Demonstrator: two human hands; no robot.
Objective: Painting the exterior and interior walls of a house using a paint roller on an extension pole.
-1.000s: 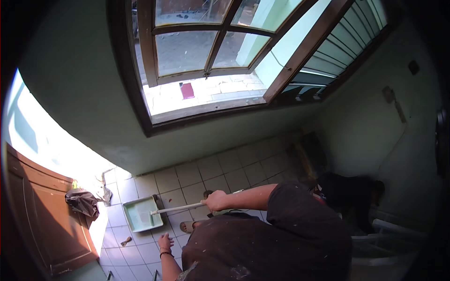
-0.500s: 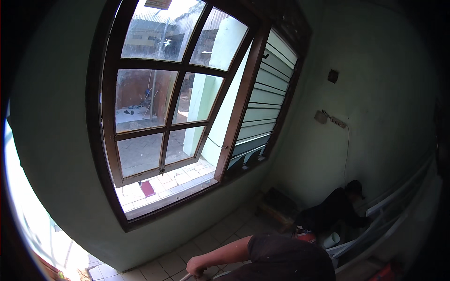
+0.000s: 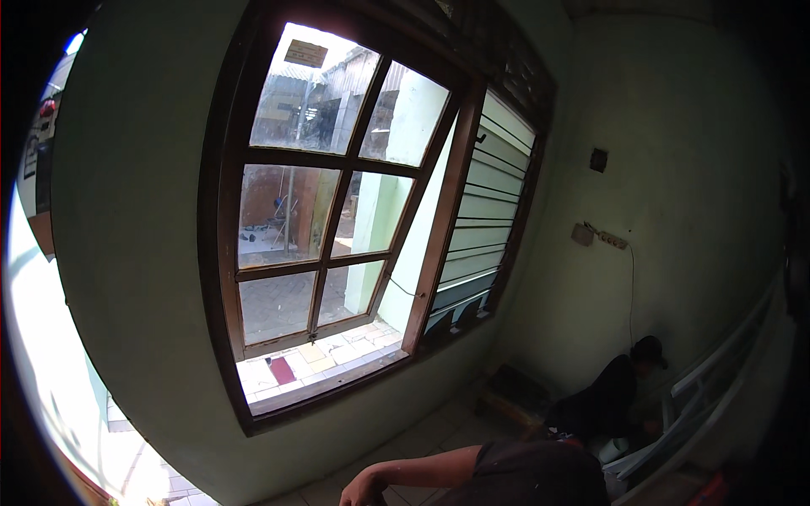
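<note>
While the right hand (image 3: pixel 361 489) curls closed at the lower edge, the left stays unseen, below the wooden window (image 3: pixel 337 211)

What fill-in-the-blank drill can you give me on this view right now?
1. The window frame is made of brown ____.
2. The louvres sit to the ____ of the paned glass.
3. The power strip hangs on the pale green ____.
4. The right hand shows at the picture's ____ edge.
Missing words: wood; right; wall; bottom.

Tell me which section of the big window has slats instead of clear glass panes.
The right-hand section: horizontal slats run across it, while the left section is wood-framed clear panes.
</note>
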